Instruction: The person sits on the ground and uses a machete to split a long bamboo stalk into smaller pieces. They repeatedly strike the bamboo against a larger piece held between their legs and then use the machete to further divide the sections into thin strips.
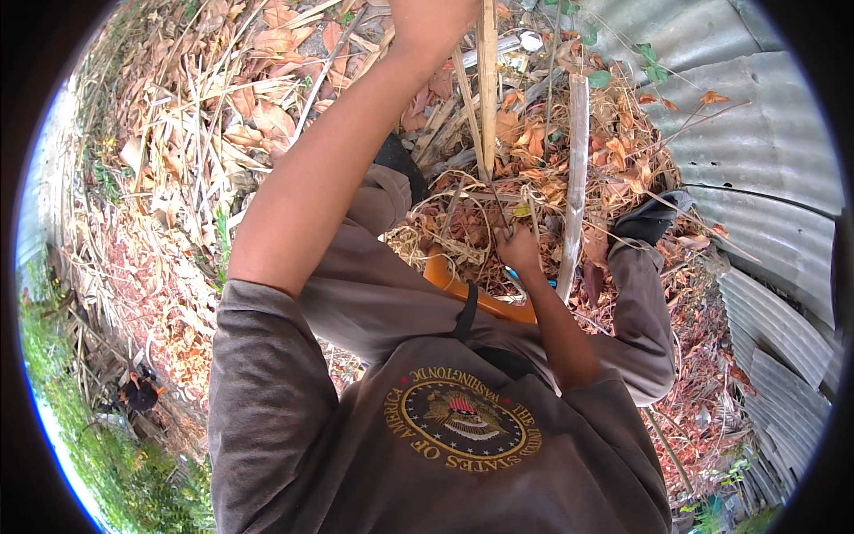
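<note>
My left hand [434, 20] is at the top edge, partly cut off, closed at the upper end of a pale split bamboo strip [487, 89]. The strip stands nearly upright, and a thinner sliver [469, 111] slants beside its left side. Lower down, between my knees, my right hand [519, 247] is closed on a knife; its thin dark blade [498, 206] points up toward the strip's lower end. The knife's handle is hidden in my fist. Just below that hand lies a small blue thing [513, 273], mostly covered.
A weathered grey pole [576, 169] stands right of my right hand. Corrugated metal sheets [756, 125] line the right side. Something orange and curved [440, 270] shows between my legs. Dry leaves [276, 116] and sticks cover the ground. A dark shape [140, 392] sits far left, too small to name.
</note>
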The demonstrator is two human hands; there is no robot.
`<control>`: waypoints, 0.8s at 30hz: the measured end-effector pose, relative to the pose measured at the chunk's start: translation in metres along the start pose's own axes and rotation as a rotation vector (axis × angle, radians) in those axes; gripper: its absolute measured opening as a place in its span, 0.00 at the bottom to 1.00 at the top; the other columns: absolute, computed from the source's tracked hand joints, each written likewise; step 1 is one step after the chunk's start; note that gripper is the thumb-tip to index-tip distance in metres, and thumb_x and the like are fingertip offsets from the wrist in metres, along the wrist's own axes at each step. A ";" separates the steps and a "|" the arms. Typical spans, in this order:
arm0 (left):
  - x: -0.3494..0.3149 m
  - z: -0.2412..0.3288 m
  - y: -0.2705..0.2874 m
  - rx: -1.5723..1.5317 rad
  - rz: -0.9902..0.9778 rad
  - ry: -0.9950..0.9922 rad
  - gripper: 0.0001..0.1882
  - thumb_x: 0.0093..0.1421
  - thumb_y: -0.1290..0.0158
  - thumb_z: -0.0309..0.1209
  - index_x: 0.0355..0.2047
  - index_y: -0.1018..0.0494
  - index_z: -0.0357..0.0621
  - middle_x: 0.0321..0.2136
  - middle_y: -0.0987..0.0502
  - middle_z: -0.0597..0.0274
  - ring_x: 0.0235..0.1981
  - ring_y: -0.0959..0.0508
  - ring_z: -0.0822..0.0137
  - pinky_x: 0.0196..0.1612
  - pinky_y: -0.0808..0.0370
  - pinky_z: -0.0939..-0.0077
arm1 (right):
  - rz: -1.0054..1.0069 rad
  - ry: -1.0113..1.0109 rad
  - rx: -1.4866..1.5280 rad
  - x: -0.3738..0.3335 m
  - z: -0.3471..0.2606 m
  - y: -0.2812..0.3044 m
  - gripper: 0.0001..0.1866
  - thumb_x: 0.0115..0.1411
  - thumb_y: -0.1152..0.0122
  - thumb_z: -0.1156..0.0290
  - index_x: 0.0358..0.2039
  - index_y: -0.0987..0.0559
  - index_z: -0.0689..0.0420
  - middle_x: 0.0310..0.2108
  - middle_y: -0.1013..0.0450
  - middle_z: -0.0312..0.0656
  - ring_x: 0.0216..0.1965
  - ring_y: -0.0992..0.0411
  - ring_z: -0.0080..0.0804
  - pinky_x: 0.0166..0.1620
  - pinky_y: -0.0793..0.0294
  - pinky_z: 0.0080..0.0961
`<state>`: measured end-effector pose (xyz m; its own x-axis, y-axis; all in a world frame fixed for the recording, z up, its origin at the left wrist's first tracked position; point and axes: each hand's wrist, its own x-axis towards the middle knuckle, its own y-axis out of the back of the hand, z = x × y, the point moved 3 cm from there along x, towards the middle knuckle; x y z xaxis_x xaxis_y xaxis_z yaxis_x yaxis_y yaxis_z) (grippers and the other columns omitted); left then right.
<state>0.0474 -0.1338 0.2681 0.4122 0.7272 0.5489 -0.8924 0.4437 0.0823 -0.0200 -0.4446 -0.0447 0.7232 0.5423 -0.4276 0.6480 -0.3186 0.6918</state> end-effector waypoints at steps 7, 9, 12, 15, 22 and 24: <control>0.003 0.004 -0.002 0.114 -0.111 0.290 0.22 0.52 0.35 0.41 0.35 0.23 0.32 0.18 0.24 0.62 0.19 0.27 0.73 0.24 0.30 0.75 | -0.238 -0.064 0.297 0.003 0.005 0.002 0.15 0.56 0.37 0.61 0.25 0.26 0.61 0.15 0.32 0.39 0.19 0.33 0.32 0.26 0.33 0.34; 0.001 0.000 -0.009 -0.052 -0.096 0.346 0.24 0.50 0.33 0.42 0.35 0.24 0.30 0.17 0.26 0.64 0.18 0.28 0.76 0.22 0.30 0.79 | -0.239 -0.044 0.363 0.003 0.007 -0.001 0.15 0.57 0.38 0.61 0.25 0.26 0.60 0.15 0.34 0.36 0.17 0.37 0.27 0.25 0.35 0.32; 0.001 -0.001 -0.017 -0.301 -0.168 0.376 0.25 0.50 0.33 0.41 0.36 0.24 0.28 0.18 0.25 0.65 0.19 0.27 0.78 0.21 0.30 0.83 | -0.387 -0.176 0.514 0.005 0.011 -0.009 0.13 0.59 0.39 0.62 0.25 0.26 0.58 0.13 0.36 0.34 0.13 0.41 0.24 0.23 0.38 0.27; 0.000 0.004 -0.019 -0.016 -0.258 0.382 0.23 0.51 0.33 0.38 0.38 0.24 0.29 0.22 0.22 0.62 0.21 0.25 0.78 0.23 0.27 0.82 | -0.499 -0.345 0.699 0.002 0.012 -0.008 0.10 0.61 0.40 0.66 0.26 0.28 0.56 0.11 0.40 0.32 0.11 0.44 0.20 0.18 0.42 0.24; 0.023 -0.011 -0.001 0.042 -0.244 0.261 0.19 0.54 0.36 0.35 0.40 0.25 0.33 0.34 0.21 0.60 0.32 0.23 0.76 0.35 0.28 0.85 | -0.483 -0.365 1.055 -0.001 -0.023 -0.050 0.09 0.62 0.42 0.67 0.27 0.29 0.55 0.11 0.41 0.32 0.10 0.40 0.23 0.17 0.41 0.28; 0.012 -0.029 0.020 -0.170 -0.229 0.334 0.18 0.54 0.36 0.34 0.40 0.25 0.34 0.32 0.21 0.61 0.31 0.24 0.77 0.33 0.28 0.86 | -0.371 -0.226 0.716 -0.008 -0.008 -0.030 0.10 0.61 0.42 0.65 0.28 0.27 0.58 0.12 0.37 0.36 0.13 0.36 0.27 0.20 0.36 0.30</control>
<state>0.0401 -0.1010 0.2517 0.6572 0.7175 0.2308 -0.7401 0.6723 0.0174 -0.0470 -0.4333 -0.0571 0.4140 0.5651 -0.7136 0.7937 -0.6080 -0.0211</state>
